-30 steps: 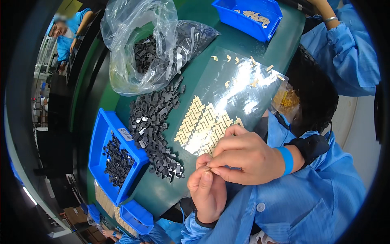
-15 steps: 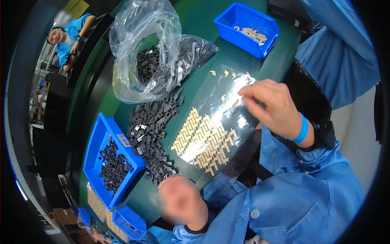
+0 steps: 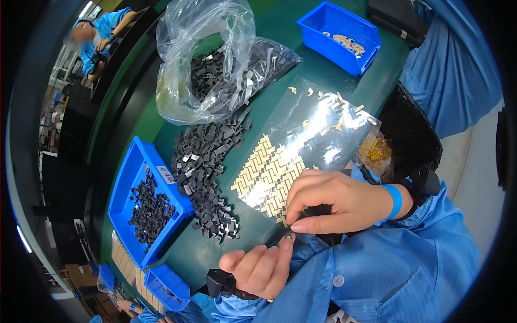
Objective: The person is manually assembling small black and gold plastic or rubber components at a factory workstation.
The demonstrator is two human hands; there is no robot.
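Note:
My left hand (image 3: 262,271) is closed near the table's front edge, thumb and forefinger pinching something tiny, too small to make out. Just above it, my right hand (image 3: 342,202) has thumb and forefinger drawn together over the lower corner of a clear plastic sheet (image 3: 293,121); what they hold, if anything, is hidden. Dense slanting rows of small beige stickers (image 3: 264,169) cover the sheet's lower left part. A few loose beige bits (image 3: 326,130) lie scattered on its upper part. Left of the sheet spreads a heap of small black parts (image 3: 202,167).
An open clear bag (image 3: 207,110) of black parts stands behind the heap. Blue bins hold black parts (image 3: 186,202) at left and beige bits (image 3: 331,51) at far right. A smaller blue bin (image 3: 156,285) is at lower left. A black-lined container (image 3: 417,129) stands right; another person (image 3: 110,32) sits beyond.
My right hand has come from the sheet's upper part down toward my left hand. Both hands' fingertips are now close together. The view has shifted slightly.

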